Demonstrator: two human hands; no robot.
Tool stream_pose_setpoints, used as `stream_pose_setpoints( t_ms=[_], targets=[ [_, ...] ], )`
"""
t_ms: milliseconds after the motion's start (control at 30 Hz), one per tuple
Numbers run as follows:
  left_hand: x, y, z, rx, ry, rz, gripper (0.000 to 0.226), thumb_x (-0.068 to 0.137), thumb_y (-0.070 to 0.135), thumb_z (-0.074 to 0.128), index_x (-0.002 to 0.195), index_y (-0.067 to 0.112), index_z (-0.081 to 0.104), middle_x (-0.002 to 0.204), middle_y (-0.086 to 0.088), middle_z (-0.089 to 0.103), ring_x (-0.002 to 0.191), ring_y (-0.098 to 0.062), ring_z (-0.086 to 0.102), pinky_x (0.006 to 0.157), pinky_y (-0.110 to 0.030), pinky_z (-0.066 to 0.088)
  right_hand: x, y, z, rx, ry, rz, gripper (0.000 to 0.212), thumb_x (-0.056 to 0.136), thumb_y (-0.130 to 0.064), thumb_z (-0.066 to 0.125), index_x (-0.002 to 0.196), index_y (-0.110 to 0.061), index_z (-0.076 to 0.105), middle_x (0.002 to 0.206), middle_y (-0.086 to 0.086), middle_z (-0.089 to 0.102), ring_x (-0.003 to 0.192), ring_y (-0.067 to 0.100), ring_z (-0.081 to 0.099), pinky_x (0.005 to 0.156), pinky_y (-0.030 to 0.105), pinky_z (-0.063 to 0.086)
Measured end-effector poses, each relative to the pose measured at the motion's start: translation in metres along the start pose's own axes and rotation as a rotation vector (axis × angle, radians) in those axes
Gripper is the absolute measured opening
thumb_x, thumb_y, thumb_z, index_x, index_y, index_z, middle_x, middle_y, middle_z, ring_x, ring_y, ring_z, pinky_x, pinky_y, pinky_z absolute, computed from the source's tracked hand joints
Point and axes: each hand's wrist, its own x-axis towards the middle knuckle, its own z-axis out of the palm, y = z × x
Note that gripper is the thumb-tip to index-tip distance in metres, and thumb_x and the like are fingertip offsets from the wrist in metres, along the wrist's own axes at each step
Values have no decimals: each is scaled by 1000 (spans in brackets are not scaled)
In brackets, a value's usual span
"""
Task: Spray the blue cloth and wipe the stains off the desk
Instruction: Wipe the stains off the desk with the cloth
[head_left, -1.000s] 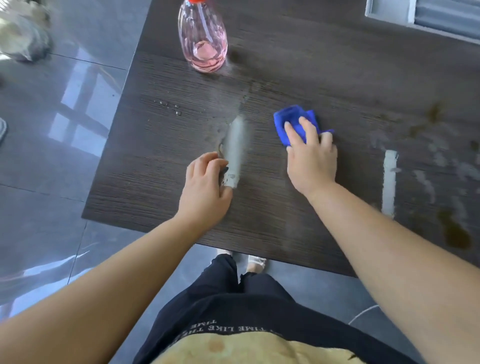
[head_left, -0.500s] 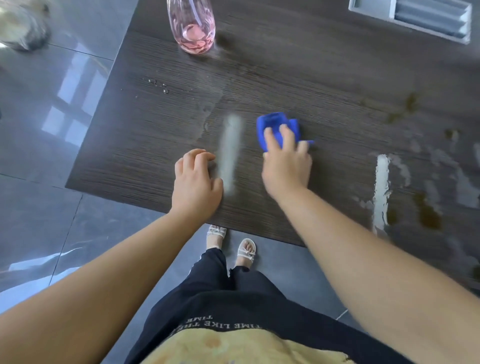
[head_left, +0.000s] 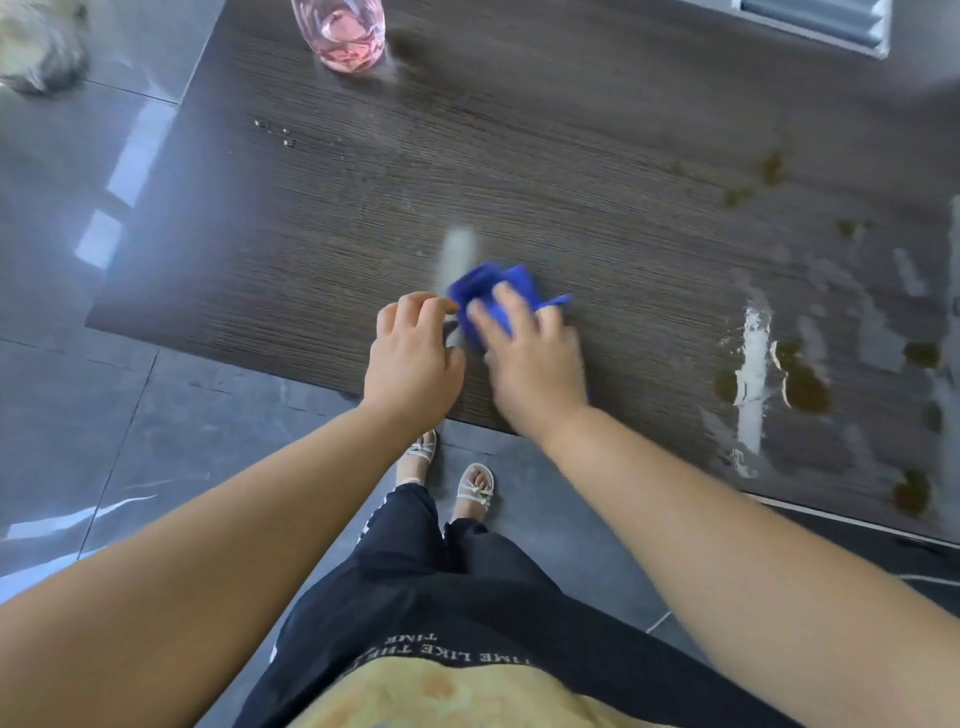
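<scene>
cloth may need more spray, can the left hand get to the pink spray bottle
Probably, with a stretch: the left hand holds nothing and nothing stands between it and the pink transparent spray bottle far across the dark wood-grain desk.

The desk (head_left: 571, 156) has a dark wood-grain top, matt and finely ridged, with glossy wet streaks (head_left: 753, 374) on its right part and dull brownish stains (head_left: 802, 387) beside them. The blue cloth (head_left: 488, 288) is soft fabric, perhaps microfibre, though it is blurred. The bottle (head_left: 343, 36) is clear, glossy, pink-tinted plastic. The floor (head_left: 78, 312) is polished grey tile, mirror-bright.
</scene>
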Motion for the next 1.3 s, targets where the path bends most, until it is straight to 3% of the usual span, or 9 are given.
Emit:
stream_pose_setpoints(
  t_ms=[133, 233, 367, 567, 767, 867, 1067, 1200, 1300],
  targets=[
    [0, 2, 4, 12, -16, -5, 42, 85, 12, 47, 127, 12, 48, 135, -8, 41, 126, -29, 31, 101, -36, 30, -43, 47, -10, -9, -81, -285, 57, 70, -17, 74, 123, -30, 60, 132, -1, 57, 79, 31, 57, 63, 38, 49],
    [-3, 5, 3, 51, -55, 15, 42, 87, 13, 46, 129, 14, 46, 137, -6, 39, 128, -29, 28, 100, -37, 32, -41, 94, -19, -81, 3, 3, 53, 74, -14, 72, 125, -23, 60, 131, 5, 57, 81, 37, 56, 65, 43, 49],
    [1, 13, 6, 56, -81, 72, 42, 86, 13, 44, 128, 13, 47, 137, -6, 40, 126, -30, 30, 100, -37, 31, -7, 36, -14, -33, -120, 305, 55, 86, -25, 59, 139, -24, 43, 150, 5, 35, 105, 39, 48, 81, 45, 45],
    [17, 26, 5, 66, -166, 153, 41, 87, 12, 45, 128, 13, 46, 136, -7, 40, 126, -30, 31, 101, -37, 32, -67, 61, -12, -110, -15, -130, 59, 70, -13, 72, 126, -26, 59, 133, -1, 56, 77, 33, 56, 61, 37, 49],
    [20, 42, 16, 66, -254, 260, 43, 89, 15, 44, 132, 17, 44, 138, -6, 39, 129, -29, 28, 104, -35, 29, -50, 71, -8, -144, 114, 405, 43, 83, -24, 56, 126, -21, 58, 136, 1, 54, 98, 41, 53, 75, 47, 46],
    [21, 38, 18, 71, -220, 252, 43, 88, 14, 46, 131, 16, 46, 138, -7, 39, 128, -30, 29, 105, -33, 25, -62, 48, -4, -117, 84, 283, 44, 88, -36, 41, 128, -26, 57, 137, -3, 53, 103, 35, 47, 77, 44, 46],
    [14, 55, 27, 85, -212, 286, 43, 87, 14, 46, 130, 17, 47, 144, -5, 32, 133, -27, 21, 101, -39, 32, -101, 87, -14, -139, 91, 107, 38, 88, -31, 47, 124, -31, 59, 133, -6, 56, 107, 33, 40, 79, 46, 45],
    [8, 73, 41, 91, -191, 274, 43, 86, 14, 46, 129, 17, 48, 145, -4, 31, 134, -25, 20, 99, -38, 33, -92, 59, -1, -99, 169, 232, 41, 81, -18, 61, 121, -27, 58, 131, -1, 57, 97, 32, 39, 71, 42, 44],
    [2, 89, 53, 97, -204, 257, 44, 85, 14, 46, 129, 18, 48, 145, -3, 31, 135, -24, 18, 102, -38, 31, -107, 74, -3, -54, 127, 68, 60, 69, -5, 65, 122, -27, 48, 132, 0, 56, 89, 32, 42, 66, 39, 44]
  ],
)
